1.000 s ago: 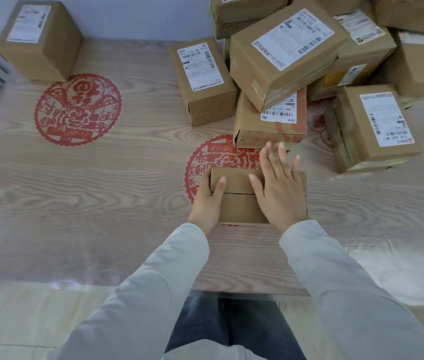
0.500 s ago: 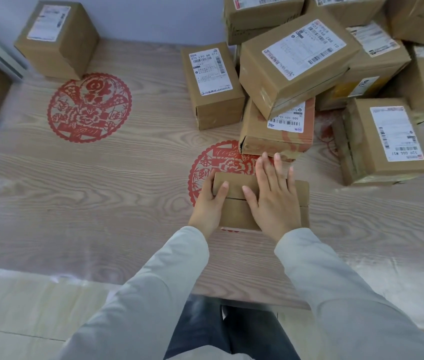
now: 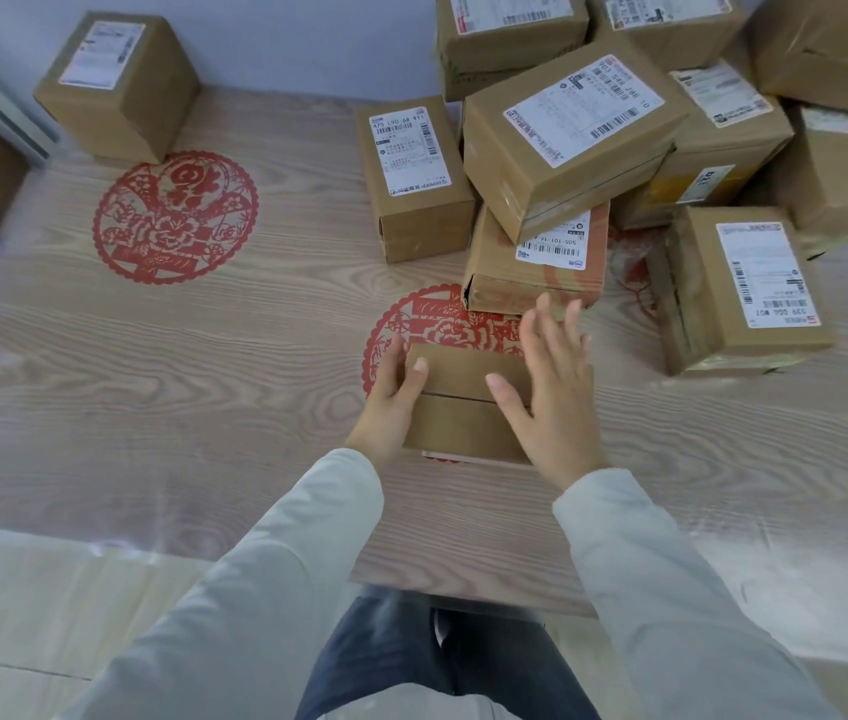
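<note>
The wood-grain table (image 3: 204, 407) (under a clear film) bears red paper-cut medallions (image 3: 175, 216), a plain flat box (image 3: 463, 418) near the front, a lone box (image 3: 115, 90) far left, and heaped labelled cartons (image 3: 567, 132) at right.

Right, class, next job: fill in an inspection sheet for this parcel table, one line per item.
Surface: wood-grain table under clear film, with two red paper-cut motifs.
Job's things: small plain box lying flat, partly over the nearer motif; no label shows on top.
Clutter: pile of labelled parcels at far right; upright parcel beside it; corner parcel far left.
Grips: left grip, a bare hand, holds the small plain box's left end, thumb on top; right grip has fingers spread over the box, blurred.
Cables: nothing seen.
Surroundings: pale wall, tiled floor.
</note>
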